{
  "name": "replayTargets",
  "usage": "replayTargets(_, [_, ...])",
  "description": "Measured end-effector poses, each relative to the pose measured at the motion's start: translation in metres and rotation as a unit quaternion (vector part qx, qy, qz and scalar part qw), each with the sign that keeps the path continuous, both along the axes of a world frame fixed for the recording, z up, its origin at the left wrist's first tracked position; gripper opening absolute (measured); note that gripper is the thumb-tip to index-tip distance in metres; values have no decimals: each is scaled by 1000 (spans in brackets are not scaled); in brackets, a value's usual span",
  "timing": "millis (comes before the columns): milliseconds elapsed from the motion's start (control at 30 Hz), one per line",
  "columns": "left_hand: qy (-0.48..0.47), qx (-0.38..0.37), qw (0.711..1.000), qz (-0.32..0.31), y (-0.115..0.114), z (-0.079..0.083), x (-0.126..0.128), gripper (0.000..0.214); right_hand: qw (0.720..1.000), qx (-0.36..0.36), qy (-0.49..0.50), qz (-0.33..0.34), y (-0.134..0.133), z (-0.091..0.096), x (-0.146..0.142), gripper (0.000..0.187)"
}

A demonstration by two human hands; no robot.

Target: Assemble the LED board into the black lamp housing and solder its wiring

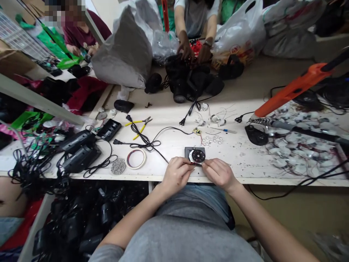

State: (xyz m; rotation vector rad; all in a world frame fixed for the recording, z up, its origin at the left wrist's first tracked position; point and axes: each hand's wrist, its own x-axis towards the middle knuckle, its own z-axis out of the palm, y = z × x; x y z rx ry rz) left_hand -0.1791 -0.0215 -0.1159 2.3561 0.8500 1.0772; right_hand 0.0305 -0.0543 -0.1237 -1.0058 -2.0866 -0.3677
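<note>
Near the front edge of the bench, my left hand pinches the left side of a round black disc-shaped part with a pale ring and a white edge. My right hand closes its fingertips on the lower right side of that same part. Behind and under it sits a flat dark grey casing. A small circuit board with thin wires lies just beyond, and several small clear lenses are scattered beside it. My fingertips hide part of the disc's lower edge.
Yellow-handled pliers, a tape roll, a wire-mesh ball and plugged cords lie leftward. A blue-tipped screwdriver lies beyond. Many white parts pile up right, under an orange arm. A co-worker's hands work opposite.
</note>
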Motion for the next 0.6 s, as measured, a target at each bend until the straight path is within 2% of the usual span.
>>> replayTargets(267, [-100,-96,990,20,8,17,9,2,995,-34,77,-46,10,10,-6,17])
replayTargets(600, [-118,-118,986,17,8,13,10,1,992,-62,96,-58,10,12,-6,18])
